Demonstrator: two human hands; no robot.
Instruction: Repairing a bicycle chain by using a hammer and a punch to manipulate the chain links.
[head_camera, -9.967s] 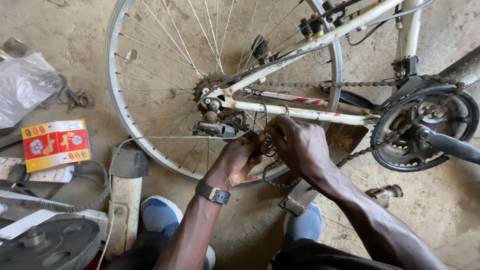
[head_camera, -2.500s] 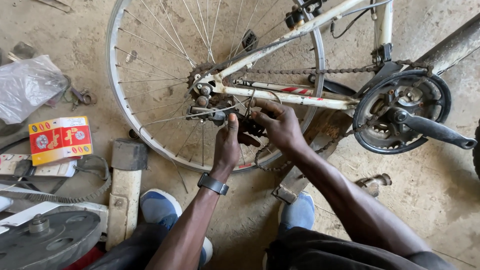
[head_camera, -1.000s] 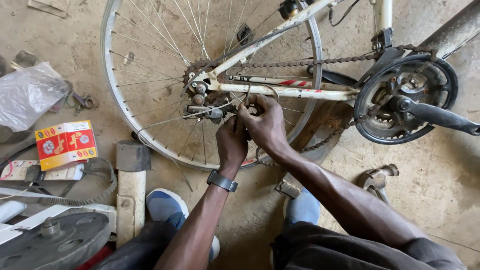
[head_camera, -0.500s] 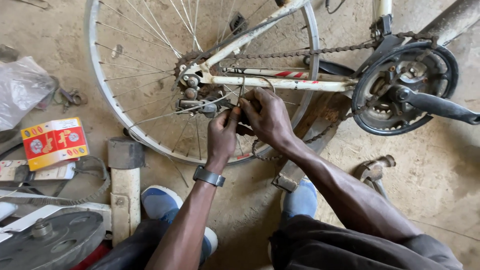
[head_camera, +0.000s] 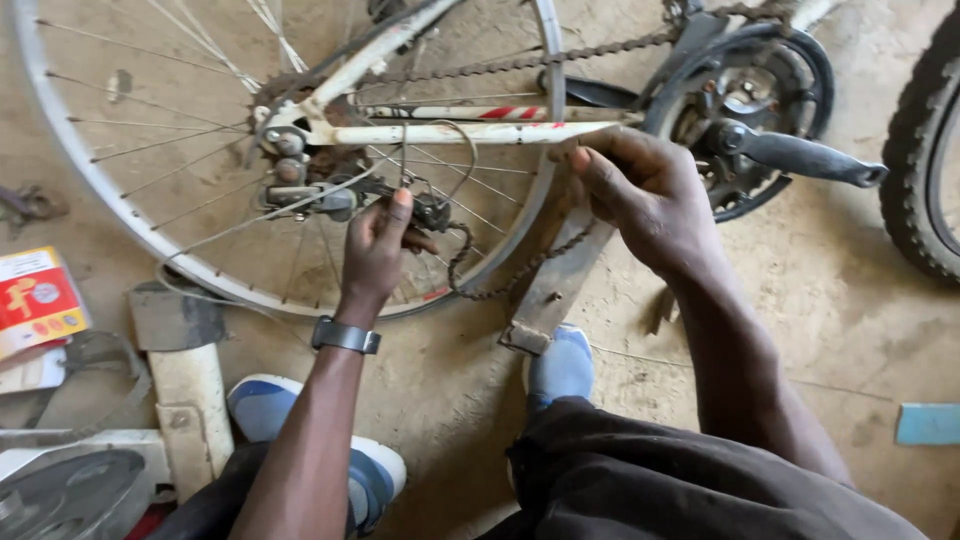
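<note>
A white bicycle frame (head_camera: 470, 132) lies upside down with its bare rear wheel rim (head_camera: 90, 190) on the floor. My left hand (head_camera: 375, 250), wearing a wristwatch, pinches the rear derailleur (head_camera: 425, 212) just below the chainstay. A slack loop of rusty chain (head_camera: 490, 280) hangs from the derailleur. My right hand (head_camera: 645, 195) is off the derailleur and hovers by the chainstay's end with curled fingers holding nothing that I can see. The crank and chainring (head_camera: 750, 100) sit to the right, with a black pedal arm (head_camera: 810, 160) pointing right.
A hammer (head_camera: 185, 370) lies on the concrete at lower left beside a red and yellow box (head_camera: 35, 300). A grey disc (head_camera: 70, 490) is at the bottom left corner. A second tyre (head_camera: 920, 150) stands at the right edge. My shoes (head_camera: 560, 365) rest below the wheel.
My right hand has left the derailleur and moved right toward the chainstay end. My left hand stays on the derailleur. The view has shifted closer and to the right.
</note>
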